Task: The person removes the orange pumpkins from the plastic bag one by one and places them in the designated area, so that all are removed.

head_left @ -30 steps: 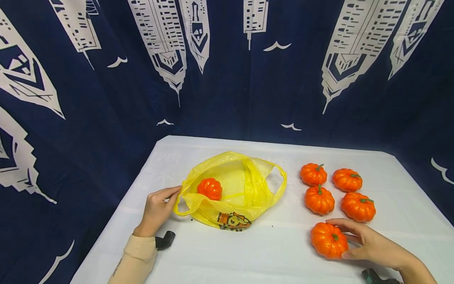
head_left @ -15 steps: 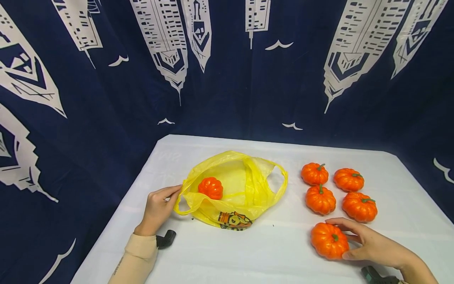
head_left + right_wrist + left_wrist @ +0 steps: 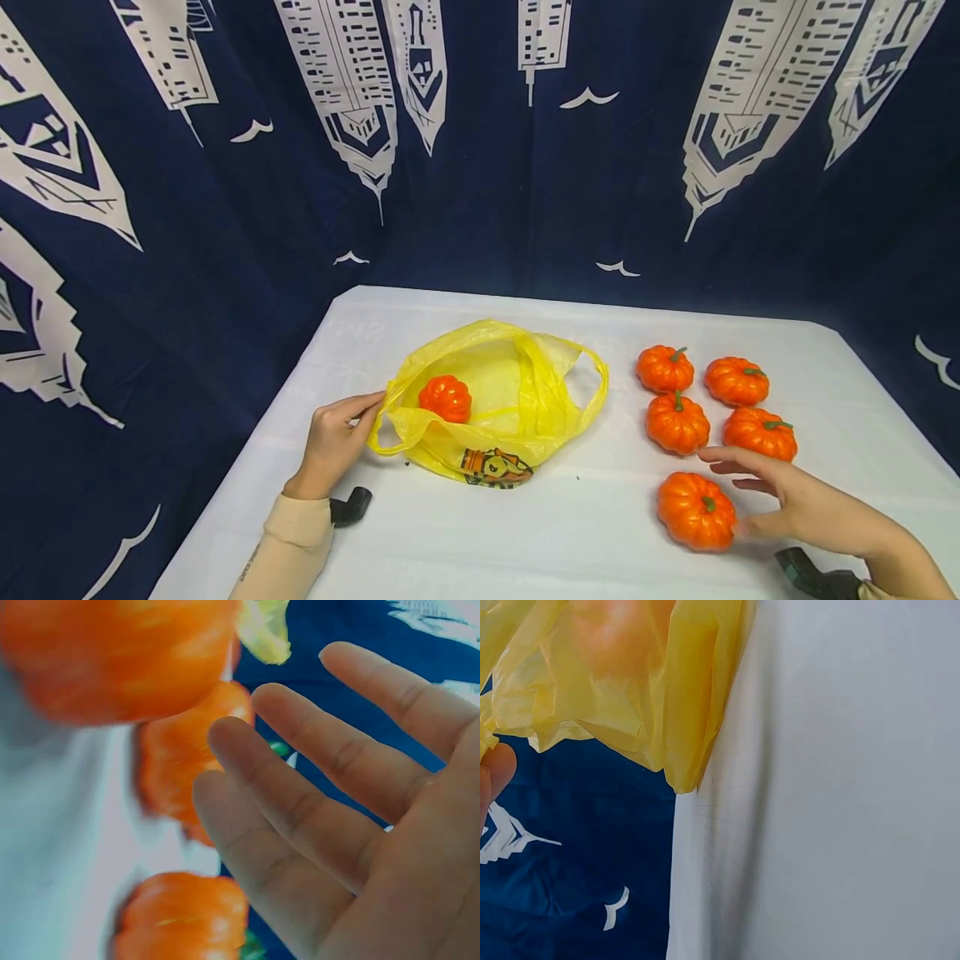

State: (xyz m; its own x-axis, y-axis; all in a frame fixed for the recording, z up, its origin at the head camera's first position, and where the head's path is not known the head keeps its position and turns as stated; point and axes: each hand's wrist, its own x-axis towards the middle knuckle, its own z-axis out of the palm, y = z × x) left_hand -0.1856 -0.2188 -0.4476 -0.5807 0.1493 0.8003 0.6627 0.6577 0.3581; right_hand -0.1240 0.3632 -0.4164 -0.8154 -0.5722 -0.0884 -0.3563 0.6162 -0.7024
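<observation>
At the left, my left hand [image 3: 335, 437] pinches the edge of a yellow plastic bag [image 3: 555, 400] beside its handle. The bag lies with its mouth wide, and one small orange pumpkin [image 3: 446, 399] sits inside; through the thin plastic that pumpkin glows orange in the left wrist view. My right hand [image 3: 795, 500] hovers just right of the nearest pumpkin [image 3: 696, 512], fingers spread and nothing held. In the right wrist view the fingers [image 3: 300, 802] are straight, and the large pumpkin [image 3: 127, 652] stands apart from them. Green stems top the pumpkins outside the bag.
Behind the right hand several more pumpkins stand in a cluster, among them a front-left one [image 3: 677, 423] and a back-right one [image 3: 737, 381]. All rest on a white-covered table [image 3: 525, 542]. A dark blue curtain [image 3: 487, 208] with white building prints hangs behind.
My right hand has let go of the nearest pumpkin and drawn back to the right, its fingers spreading. That pumpkin stays in place. My left hand and the bag have not moved.
</observation>
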